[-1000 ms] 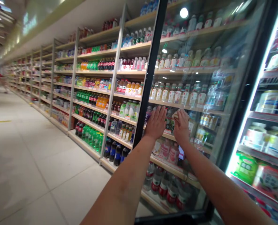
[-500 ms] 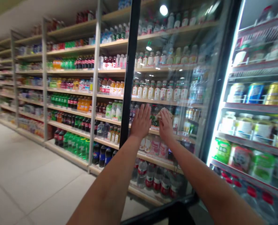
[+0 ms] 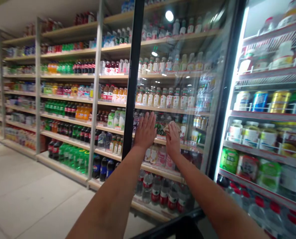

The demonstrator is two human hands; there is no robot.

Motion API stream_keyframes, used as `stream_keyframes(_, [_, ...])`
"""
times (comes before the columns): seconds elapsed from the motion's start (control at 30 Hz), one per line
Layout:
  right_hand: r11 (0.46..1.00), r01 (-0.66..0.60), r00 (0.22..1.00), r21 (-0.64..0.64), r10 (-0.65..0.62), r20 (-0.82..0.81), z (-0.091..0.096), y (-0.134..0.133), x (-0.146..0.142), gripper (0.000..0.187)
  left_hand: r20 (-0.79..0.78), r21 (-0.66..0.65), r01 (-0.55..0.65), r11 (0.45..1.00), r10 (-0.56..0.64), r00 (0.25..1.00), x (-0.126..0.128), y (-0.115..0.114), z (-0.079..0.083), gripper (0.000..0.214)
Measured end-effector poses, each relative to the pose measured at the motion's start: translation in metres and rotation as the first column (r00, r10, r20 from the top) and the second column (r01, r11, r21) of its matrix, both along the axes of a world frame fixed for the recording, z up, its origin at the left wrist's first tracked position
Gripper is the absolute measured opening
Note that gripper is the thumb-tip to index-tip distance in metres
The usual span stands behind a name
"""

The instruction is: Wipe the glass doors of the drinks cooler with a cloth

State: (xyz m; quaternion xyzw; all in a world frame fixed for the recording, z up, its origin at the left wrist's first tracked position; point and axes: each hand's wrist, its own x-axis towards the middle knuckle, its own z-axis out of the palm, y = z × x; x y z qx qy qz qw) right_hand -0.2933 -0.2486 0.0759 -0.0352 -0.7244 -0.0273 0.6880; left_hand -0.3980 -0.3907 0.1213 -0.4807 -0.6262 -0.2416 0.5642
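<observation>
Nearest: both forearms enter from below, hiding part of the lower shelves. Dark bar (image 3: pixel 167 229) crosses low between them, below the hands, cut off by the lower edge; cannot tell what it belongs to.

Left hand (image 3: pixel 145 130): flat, fingers straight and slightly apart, palm toward the glass and seemingly laid on it; holds nothing. Right hand (image 3: pixel 173 141): fingers bent over a bunched beige cloth (image 3: pixel 167 128), pressing it to the glass. Cloth sits at the fingertips, mostly covered, edges showing either side.

Glass door (image 3: pixel 192 81): swung out, standing between both hands and the stock behind it. Its black frame (image 3: pixel 131 83) runs upright just left of the left hand. Ceiling lights reflect in the glass above the hands.

Right of the right hand, beyond the door's other edge: lit fridge (image 3: pixel 269 114) with cans (image 3: pixel 259 101), jars (image 3: pixel 251 132) and, lower, red-capped bottles (image 3: pixel 258 209).

Through the glass: pale bottles (image 3: pixel 162 99) in a row above the hands; pink bottles (image 3: pixel 161 156) just below the right hand; red-label bottles (image 3: pixel 164 194) further down.

Left of the left hand, past the frame: open shelves (image 3: pixel 65 97) of drinks running away. Farther left and lower, pale floor (image 3: pixel 33 199).
</observation>
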Motion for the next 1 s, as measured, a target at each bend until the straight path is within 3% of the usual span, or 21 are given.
stream_keyframes(0.1, [1.000, 0.003, 1.000, -0.017, -0.002, 0.011, -0.006, 0.002, 0.002, 0.054, 0.005, 0.002, 0.004, 1.000, -0.004, 1.000, 0.002, -0.001, 0.000, 0.064])
stream_keyframes(0.3, [0.995, 0.011, 0.998, -0.099, -0.017, -0.066, 0.003, 0.012, 0.006, 0.051, 0.009, -0.008, -0.004, 1.000, 0.004, 1.000, 0.003, -0.002, 0.000, 0.063])
stream_keyframes(0.5, [0.987, 0.042, 0.996, -0.152, -0.052, -0.067, -0.014, 0.024, 0.011, 0.051, 0.008, -0.018, -0.013, 1.000, 0.013, 1.000, 0.003, -0.002, -0.001, 0.063])
stream_keyframes(0.67, [0.978, 0.041, 0.990, -0.206, -0.068, -0.122, 0.000, 0.040, 0.019, 0.052, 0.009, -0.032, -0.033, 0.999, 0.034, 0.999, 0.002, -0.002, -0.001, 0.062])
stream_keyframes(0.9, [0.904, 0.077, 0.970, -0.421, -0.166, -0.180, -0.023, 0.072, 0.039, 0.060, 0.001, -0.030, -0.049, 0.998, 0.049, 0.999, 0.004, -0.003, -0.002, 0.064])
stream_keyframes(1.0, [0.885, 0.105, 0.963, -0.454, -0.204, -0.176, -0.027, 0.090, 0.046, 0.062, 0.001, -0.022, -0.046, 0.999, 0.046, 0.999, 0.005, -0.004, -0.002, 0.064])
